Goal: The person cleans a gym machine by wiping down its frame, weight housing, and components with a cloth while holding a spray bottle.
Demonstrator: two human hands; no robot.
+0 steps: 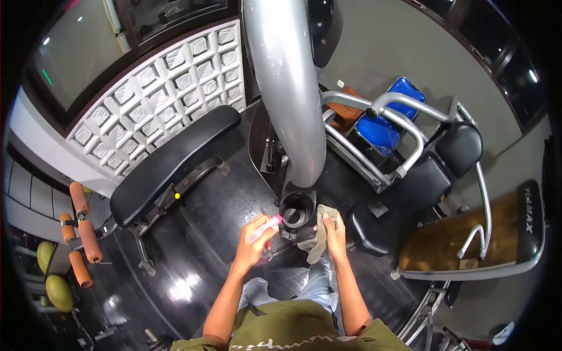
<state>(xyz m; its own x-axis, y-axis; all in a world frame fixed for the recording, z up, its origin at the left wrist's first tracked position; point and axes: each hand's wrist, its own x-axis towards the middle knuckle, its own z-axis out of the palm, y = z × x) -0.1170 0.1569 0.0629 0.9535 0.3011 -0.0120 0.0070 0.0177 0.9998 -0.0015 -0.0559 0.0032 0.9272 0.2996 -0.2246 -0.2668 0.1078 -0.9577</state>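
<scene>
Near the holder's rim (283,212), the left hand (252,243) is gripping a bottle (267,227), the right hand (335,237) a cloth (318,244); floor (202,234) is spreading left.

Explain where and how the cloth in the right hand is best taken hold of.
Probably by its bunched upper part, coming from the right, as the right hand does. The cloth looks limp and its lower end hangs free to that hand's left, so the gathered folds should give a firmer pinch.
</scene>
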